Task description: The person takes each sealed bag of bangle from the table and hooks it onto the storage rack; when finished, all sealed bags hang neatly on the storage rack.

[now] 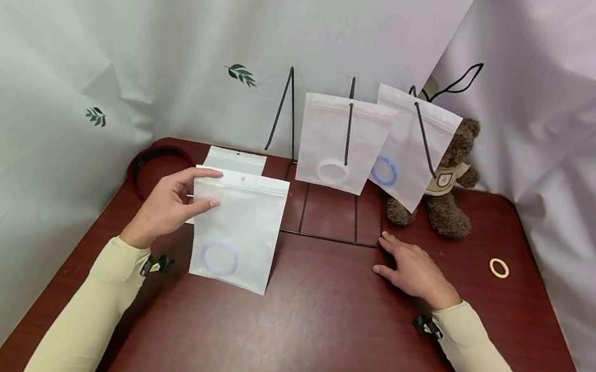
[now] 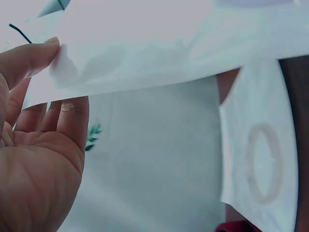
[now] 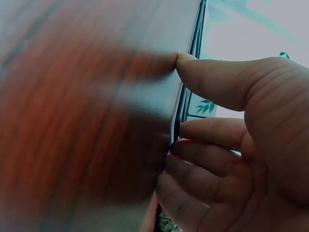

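Note:
My left hand point(image 1: 163, 207) pinches the top left corner of a white zip bag point(image 1: 246, 220) between thumb and fingers, holding it upright above the table. A pale ring point(image 1: 217, 272) shows faintly through its lower part. Behind it is another white bag point(image 1: 234, 162), partly hidden; in the left wrist view a ring outline point(image 2: 279, 164) shows through that bag. My right hand point(image 1: 415, 271) rests on the table, fingers at the front right corner of a black wire rack point(image 1: 325, 237). Two white bags hang on the rack, one point(image 1: 325, 129) with a whitish ring, one point(image 1: 417, 178) with a blue ring.
The rack's left hook point(image 1: 276, 120) carries no bag. A brown teddy bear point(image 1: 446, 218) sits behind the right bag. A cream ring point(image 1: 499, 268) lies at the table's right, a dark red hoop point(image 1: 135, 165) at the far left. Pale curtains point(image 1: 48, 78) surround the table.

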The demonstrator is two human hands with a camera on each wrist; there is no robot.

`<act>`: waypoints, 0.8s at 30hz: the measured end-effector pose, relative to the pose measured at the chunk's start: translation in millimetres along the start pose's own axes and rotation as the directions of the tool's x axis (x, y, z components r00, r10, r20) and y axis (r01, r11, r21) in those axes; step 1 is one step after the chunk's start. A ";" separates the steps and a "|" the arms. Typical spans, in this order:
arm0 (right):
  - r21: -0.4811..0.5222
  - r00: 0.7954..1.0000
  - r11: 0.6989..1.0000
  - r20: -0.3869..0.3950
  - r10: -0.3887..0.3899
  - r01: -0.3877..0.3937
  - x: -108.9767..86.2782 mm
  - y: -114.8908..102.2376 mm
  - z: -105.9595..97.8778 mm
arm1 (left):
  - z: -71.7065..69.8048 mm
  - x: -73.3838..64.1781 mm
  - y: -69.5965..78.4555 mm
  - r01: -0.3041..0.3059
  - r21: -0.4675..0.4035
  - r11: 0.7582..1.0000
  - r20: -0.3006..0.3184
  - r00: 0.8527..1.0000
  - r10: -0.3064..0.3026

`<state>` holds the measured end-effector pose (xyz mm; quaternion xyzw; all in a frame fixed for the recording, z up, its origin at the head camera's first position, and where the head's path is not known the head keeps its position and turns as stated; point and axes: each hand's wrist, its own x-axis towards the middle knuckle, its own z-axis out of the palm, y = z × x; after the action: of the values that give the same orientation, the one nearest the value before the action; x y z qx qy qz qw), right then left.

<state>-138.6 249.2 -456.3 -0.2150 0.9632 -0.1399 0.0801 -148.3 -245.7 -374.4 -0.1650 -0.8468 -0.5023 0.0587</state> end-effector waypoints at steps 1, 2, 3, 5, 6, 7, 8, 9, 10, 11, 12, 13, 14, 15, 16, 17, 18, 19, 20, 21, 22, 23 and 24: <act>0.000 1.000 1.000 -0.002 0.000 0.000 0.0 0.3 0.3 | 0.1 0.9 -0.2 -0.020 -0.007 1.000 -0.006 1.000 0.020; 0.002 1.000 1.000 -0.003 0.000 0.000 0.0 0.3 0.3 | 0.5 1.8 -0.4 -0.041 -0.011 0.999 -0.014 0.999 0.041; 0.005 1.000 1.000 -0.001 0.005 -0.005 -0.1 0.4 0.4 | 1.2 2.8 -0.6 -0.064 -0.007 0.998 -0.023 0.998 0.064; 0.010 1.000 1.000 0.004 0.010 -0.010 -0.1 0.5 0.8 | 2.7 4.6 0.7 -0.099 -0.008 0.995 -0.038 0.994 0.099; 0.012 1.000 1.000 0.007 0.013 -0.013 -0.1 0.6 0.9 | 3.5 5.4 2.2 -0.113 -0.007 0.994 -0.047 0.993 0.112; 0.013 1.000 1.000 0.008 0.015 -0.015 -0.1 0.7 1.1 | 4.4 6.3 4.2 -0.127 -0.002 0.992 -0.054 0.990 0.127; 0.014 1.000 1.000 0.008 0.016 -0.016 -0.1 0.5 1.0 | 5.1 7.2 6.6 -0.141 0.006 0.990 -0.062 0.988 0.141; 0.016 1.000 1.000 0.006 0.016 -0.016 -0.1 0.4 0.9 | 5.6 8.2 9.2 -0.156 0.014 0.988 -0.067 0.985 0.156; 0.020 1.000 1.000 0.002 0.015 -0.015 -0.4 0.2 1.0 | 6.1 9.1 12.1 -0.168 0.014 0.986 -0.070 0.983 0.168; 0.021 1.000 1.000 0.000 0.013 -0.013 -0.6 0.1 0.9 | 6.6 10.3 14.5 -0.182 0.013 0.983 -0.073 0.980 0.183; 0.022 1.000 1.000 -0.004 0.010 -0.010 -0.9 -0.1 1.0 | 7.2 11.6 17.4 -0.201 0.010 0.980 -0.075 0.977 0.201; 0.022 1.000 1.000 -0.008 0.008 -0.007 -1.2 -0.5 1.0 | 7.6 13.1 19.9 -0.219 0.009 0.976 -0.079 0.973 0.219; 0.021 1.000 1.000 -0.009 0.009 -0.009 -1.2 -0.5 1.2 | 8.0 14.7 21.9 -0.236 0.009 0.972 -0.084 0.968 0.236; 0.020 1.000 1.000 -0.009 0.009 -0.008 -1.3 -0.6 1.3 | 8.2 16.5 23.4 -0.254 0.003 0.967 -0.090 0.963 0.253; 0.017 1.000 1.000 -0.009 0.009 -0.009 -1.3 -0.6 1.2 | 8.4 18.4 24.4 -0.268 -0.003 0.963 -0.099 0.959 0.267; 0.014 1.000 1.000 -0.008 0.007 -0.007 -1.2 -0.4 1.4 | 8.5 20.2 25.4 -0.283 -0.009 0.959 -0.112 0.953 0.280; 0.012 1.000 1.000 -0.006 0.008 -0.008 -1.1 -0.3 1.4 | 8.7 22.0 25.9 -0.294 -0.014 0.956 -0.127 0.949 0.290; 0.011 1.000 1.000 -0.005 0.009 -0.009 -1.1 -0.3 1.0 | 8.7 24.0 26.3 -0.302 -0.013 0.953 -0.143 0.944 0.297; 0.010 1.000 1.000 -0.004 0.010 -0.010 -0.9 -0.1 0.7 | 9.0 25.7 26.8 -0.307 -0.018 0.951 -0.158 0.940 0.301; 0.011 1.000 1.000 -0.003 0.008 -0.008 -0.8 0.0 0.4 | 9.2 27.6 27.0 -0.311 -0.023 0.950 -0.173 0.937 0.303; 0.013 1.000 1.000 -0.003 0.008 -0.008 -0.7 0.0 0.1 | 9.7 29.4 27.3 -0.311 -0.025 0.950 -0.186 0.935 0.302; 0.013 1.000 1.000 -0.003 0.006 -0.006 -0.6 0.1 0.1 | 10.2 31.1 27.8 -0.311 -0.025 0.950 -0.197 0.933 0.301; 0.013 1.000 1.000 -0.002 0.007 -0.007 -0.4 0.1 0.1 | 10.9 32.9 27.9 -0.310 -0.030 0.950 -0.202 0.933 0.298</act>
<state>-138.2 249.4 -456.4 -0.2108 0.9631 -0.1461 0.0812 -169.0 -216.7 -347.8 -0.2457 -0.7852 -0.5268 0.2134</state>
